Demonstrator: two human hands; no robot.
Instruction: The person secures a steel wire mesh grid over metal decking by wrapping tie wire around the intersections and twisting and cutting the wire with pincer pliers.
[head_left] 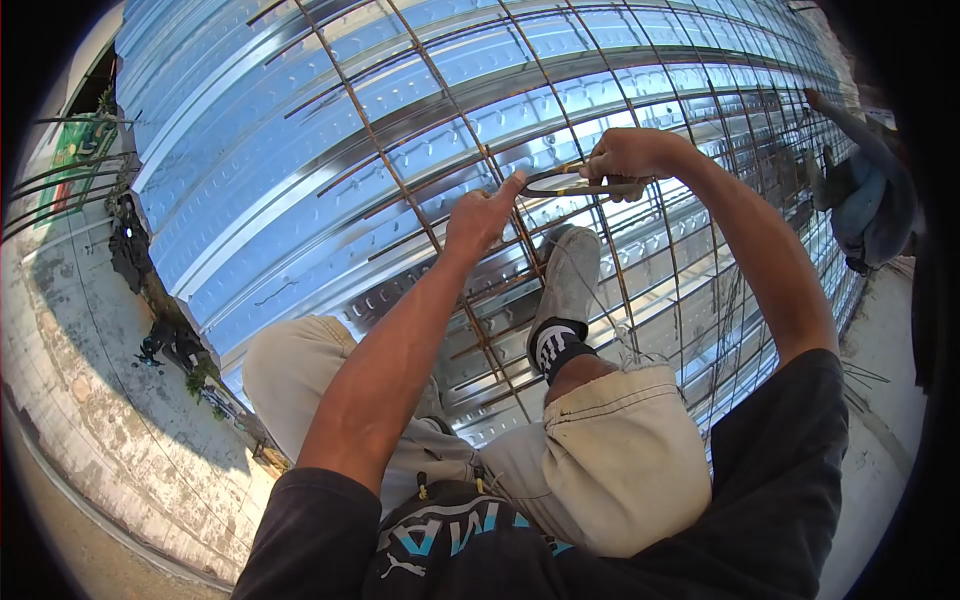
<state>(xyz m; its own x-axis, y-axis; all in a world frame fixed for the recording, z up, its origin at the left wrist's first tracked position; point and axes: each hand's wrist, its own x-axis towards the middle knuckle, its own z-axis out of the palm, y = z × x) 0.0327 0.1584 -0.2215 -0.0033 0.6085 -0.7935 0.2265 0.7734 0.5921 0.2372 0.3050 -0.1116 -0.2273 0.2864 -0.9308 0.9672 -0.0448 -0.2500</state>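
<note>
My right hand [628,162] is closed around the handles of dark tying pincers [580,190] with yellow marks. The handles stand apart, and the jaw end points left toward my left hand [482,218]. That hand is closed at a crossing of the rusty rebar mesh [430,65], its thumb and finger by the pincers' jaws. What its fingers pinch is too small to make out. Beneath the mesh lies shiny corrugated metal decking [240,150]. Just below the pincers, my grey shoe [572,268] rests on the mesh and decking.
Another person [870,195] is bent over the mesh at the right edge. On the left the decking ends at a ragged edge, with a concrete surface [60,320] beyond it. Several bars [75,180] stick out there. Thin loose wires [735,300] lie right of my knee.
</note>
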